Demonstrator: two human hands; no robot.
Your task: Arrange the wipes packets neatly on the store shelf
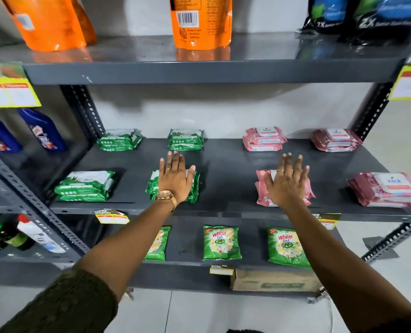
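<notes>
Across a grey metal store shelf [226,169], the middle tier of a rack, eight small stacks of wipes packets sit in two rows of four, green on the left hand's side and pink on the right hand's side. Beyond the fingertips lies the back row; level with the hands lies the front row.

Both arms reach forward over the shelf edge. The left hand [175,180], wearing a gold watch [165,195], lies flat and open, fingers spread, palm down on a front-row green wipes stack [151,186]. The right hand [287,183] is likewise open and flat, pressing down on a front-row pink wipes stack [261,188]. Neither hand grips anything.

Outward of the left hand sits another green stack [85,186]; outward of the right hand sits another pink stack [387,189], angled slightly.

The step in hand looks like patting and squaring the two inner front stacks. To do it well, keep palms flat, nudge each stack until its edges run parallel with the shelf front and line up with the stack directly behind it, and keep gaps between neighbours even.
</notes>
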